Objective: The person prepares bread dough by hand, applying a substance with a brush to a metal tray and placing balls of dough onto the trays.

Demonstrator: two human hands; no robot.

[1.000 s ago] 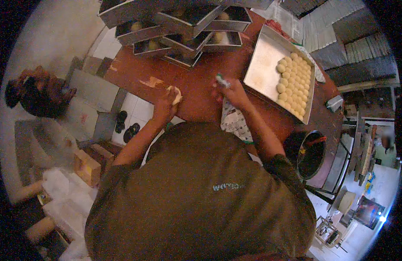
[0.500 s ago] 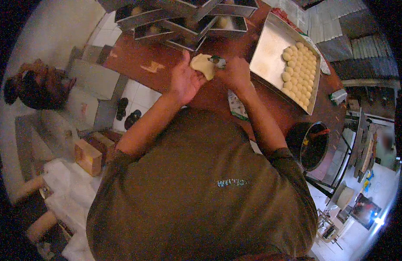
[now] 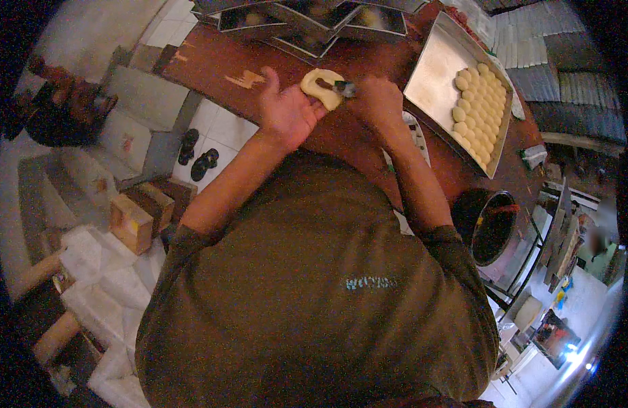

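Dough point(image 3: 319, 91) — flattened — lies upon the left fingers point(image 3: 315, 111).

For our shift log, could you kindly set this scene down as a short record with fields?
Left hand: the left hand is palm up, fingers spread, with a flattened dough piece at its fingertips
Right hand: the right hand is closed around a small tool, its end at the dough; exact kind unclear
On the dough: a brown patch
Surface: red-brown worktable
Right: rectangular metal tray with rows of dough balls
Far side: stacked metal pans
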